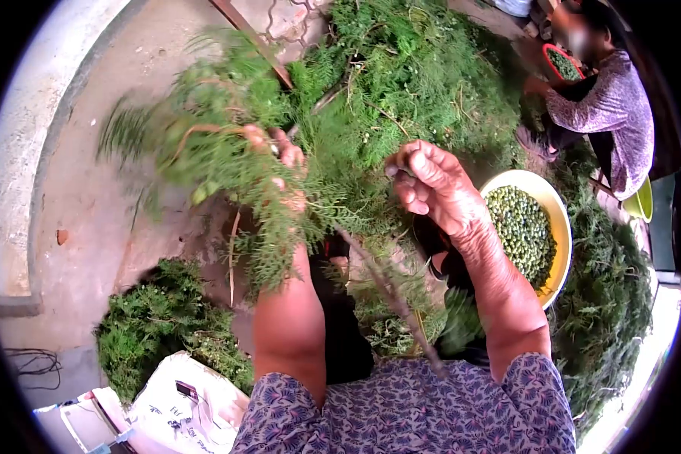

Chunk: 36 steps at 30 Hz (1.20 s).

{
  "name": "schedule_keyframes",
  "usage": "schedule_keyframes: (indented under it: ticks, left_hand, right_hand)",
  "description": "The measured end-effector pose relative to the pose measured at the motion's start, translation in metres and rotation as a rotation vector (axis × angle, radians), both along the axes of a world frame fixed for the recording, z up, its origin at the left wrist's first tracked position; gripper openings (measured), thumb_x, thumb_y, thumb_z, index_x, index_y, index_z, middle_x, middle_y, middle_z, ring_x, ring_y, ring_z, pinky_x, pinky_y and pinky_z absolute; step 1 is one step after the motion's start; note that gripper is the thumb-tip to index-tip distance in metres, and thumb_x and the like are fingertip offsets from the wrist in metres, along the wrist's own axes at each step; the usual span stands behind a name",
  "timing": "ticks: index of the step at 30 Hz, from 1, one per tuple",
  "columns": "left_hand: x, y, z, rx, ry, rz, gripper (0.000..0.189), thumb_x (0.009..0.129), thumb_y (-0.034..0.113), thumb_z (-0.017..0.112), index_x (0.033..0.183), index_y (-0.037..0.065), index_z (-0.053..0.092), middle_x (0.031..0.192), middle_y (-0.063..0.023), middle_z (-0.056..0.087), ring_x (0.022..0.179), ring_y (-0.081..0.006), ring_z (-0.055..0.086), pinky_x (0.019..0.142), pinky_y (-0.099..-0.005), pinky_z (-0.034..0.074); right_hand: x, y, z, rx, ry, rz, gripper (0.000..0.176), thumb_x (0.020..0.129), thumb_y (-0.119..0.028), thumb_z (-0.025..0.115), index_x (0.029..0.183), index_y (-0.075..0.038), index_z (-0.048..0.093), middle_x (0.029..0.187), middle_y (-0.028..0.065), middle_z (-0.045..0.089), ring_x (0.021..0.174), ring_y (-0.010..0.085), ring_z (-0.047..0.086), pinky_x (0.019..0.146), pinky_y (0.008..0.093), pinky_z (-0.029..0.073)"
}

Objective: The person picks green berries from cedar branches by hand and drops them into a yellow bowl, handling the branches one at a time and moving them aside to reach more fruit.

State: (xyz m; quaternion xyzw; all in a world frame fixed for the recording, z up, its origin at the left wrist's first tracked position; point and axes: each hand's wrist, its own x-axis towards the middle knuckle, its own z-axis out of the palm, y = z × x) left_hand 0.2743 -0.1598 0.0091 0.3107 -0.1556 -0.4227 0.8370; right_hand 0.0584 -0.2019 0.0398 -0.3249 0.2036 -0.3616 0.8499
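My left hand point(284, 163) is closed around a leafy evergreen branch point(227, 140). Its feathery sprays hide part of my fingers and wrist, and some are smeared by motion. The branch's bare woody stem point(386, 287) slants down between my forearms toward my lap. To the right, my right hand point(443, 185) is raised with its fingers curled in and the thumb against them; whatever they hold, if anything, is hidden. Just beside that wrist stands a yellow basin point(565, 227) with many small round green cones point(518, 234) in it.
A large heap of cut evergreen branches point(408, 68) lies ahead, with more greenery point(605, 280) along the right. A smaller pile point(163, 318) sits lower left by a white foam box point(181, 412). Upper right, another person point(609, 106) crouches near a red container point(550, 62).
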Motion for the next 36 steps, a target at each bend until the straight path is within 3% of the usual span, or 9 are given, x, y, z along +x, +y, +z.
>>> schedule_keyframes:
  ticks: [2, 4, 5, 8, 9, 16, 21, 31, 36]
  left_hand:
    - [0.015, 0.0, -0.016, -0.042, -0.11, 0.104, 0.034, 0.087, 0.031, 0.06, 0.115, 0.015, 0.051, 0.089, 0.0013, 0.057, 0.055, -0.0083, 0.046, 0.042, -0.0233, 0.035]
    - [0.069, 0.003, -0.074, -0.244, 0.273, -0.806, 0.052, 0.084, 0.029, 0.063, 0.127, 0.014, 0.04, 0.095, -0.0027, 0.052, 0.063, -0.0118, 0.05, 0.055, -0.0289, 0.044]
    - [0.053, -0.001, -0.064, -0.248, 0.288, -0.824, 0.052, 0.084, 0.029, 0.063, 0.127, 0.014, 0.04, 0.095, -0.0027, 0.052, 0.063, -0.0118, 0.05, 0.055, -0.0289, 0.044]
    - [-0.011, -0.01, 0.013, 0.477, -0.181, 0.214, 0.038, 0.079, 0.026, 0.07, 0.107, 0.003, 0.056, 0.085, -0.0016, 0.058, 0.071, -0.0119, 0.054, 0.055, -0.0255, 0.045]
    - [-0.014, -0.012, 0.016, 0.587, -0.223, 0.34, 0.026, 0.077, 0.023, 0.072, 0.092, 0.005, 0.061, 0.075, 0.0009, 0.057, 0.061, -0.0097, 0.05, 0.048, -0.0239, 0.042]
    - [-0.009, -0.005, 0.018, 0.537, -0.248, 0.367, 0.02, 0.077, 0.016, 0.072, 0.077, 0.007, 0.054, 0.064, -0.0003, 0.055, 0.054, -0.0099, 0.048, 0.043, -0.0251, 0.038]
    - [-0.013, -0.005, 0.021, 0.488, -0.306, 0.349, 0.019, 0.08, 0.017, 0.068, 0.084, 0.005, 0.053, 0.068, -0.0016, 0.057, 0.051, -0.0091, 0.052, 0.037, -0.0217, 0.037]
    - [-0.051, 0.001, 0.016, 0.417, -0.389, -0.01, 0.051, 0.078, 0.051, 0.063, 0.088, 0.002, 0.056, 0.067, -0.0028, 0.055, 0.052, -0.0097, 0.054, 0.042, -0.02, 0.043]
    - [-0.075, 0.0, 0.022, 0.374, -0.422, -0.006, 0.042, 0.073, 0.038, 0.073, 0.081, 0.0, 0.06, 0.065, -0.0013, 0.056, 0.052, -0.0068, 0.051, 0.046, -0.0193, 0.042]
  right_hand:
    - [-0.005, -0.007, -0.013, -0.057, 0.084, -0.005, 0.021, 0.088, -0.023, 0.057, 0.09, -0.002, 0.059, 0.075, 0.0055, 0.058, 0.044, 0.0083, 0.043, 0.036, 0.0195, 0.028]
    - [-0.007, -0.008, -0.01, -0.137, 0.183, -0.046, 0.021, 0.087, -0.02, 0.058, 0.097, -0.002, 0.06, 0.074, 0.0048, 0.058, 0.043, 0.0071, 0.042, 0.035, 0.0196, 0.027]
    - [-0.007, -0.005, -0.005, -0.238, 0.272, -0.088, 0.023, 0.086, -0.017, 0.06, 0.102, -0.001, 0.06, 0.074, 0.0037, 0.058, 0.044, 0.0063, 0.042, 0.036, 0.0195, 0.028]
    - [-0.007, -0.01, -0.006, -0.286, 0.297, -0.087, 0.036, 0.087, -0.012, 0.058, 0.119, 0.0, 0.048, 0.079, 0.0042, 0.056, 0.05, 0.0058, 0.044, 0.042, 0.0178, 0.031]
    - [-0.009, -0.012, -0.001, -0.196, 0.276, -0.051, 0.04, 0.088, -0.008, 0.056, 0.125, -0.001, 0.042, 0.08, 0.0041, 0.054, 0.052, 0.0054, 0.043, 0.044, 0.0174, 0.032]
    - [-0.035, -0.031, 0.007, -0.393, 0.616, -0.125, 0.021, 0.088, -0.008, 0.054, 0.108, -0.002, 0.053, 0.07, -0.0003, 0.052, 0.046, 0.004, 0.04, 0.039, 0.0168, 0.028]
    - [-0.033, -0.033, 0.003, -0.4, 0.605, -0.227, 0.019, 0.09, -0.011, 0.052, 0.106, -0.004, 0.058, 0.068, -0.0023, 0.051, 0.048, 0.0033, 0.041, 0.04, 0.0169, 0.029]
    - [0.024, -0.009, -0.001, -0.507, 0.513, -0.146, 0.018, 0.08, -0.008, 0.066, 0.095, 0.0, 0.06, 0.07, 0.0019, 0.059, 0.052, 0.0062, 0.049, 0.047, 0.0217, 0.041]
    - [0.034, -0.009, -0.006, -0.778, 0.663, -0.248, 0.021, 0.077, -0.009, 0.068, 0.094, 0.0, 0.06, 0.071, 0.0079, 0.063, 0.059, 0.0124, 0.058, 0.054, 0.0272, 0.047]
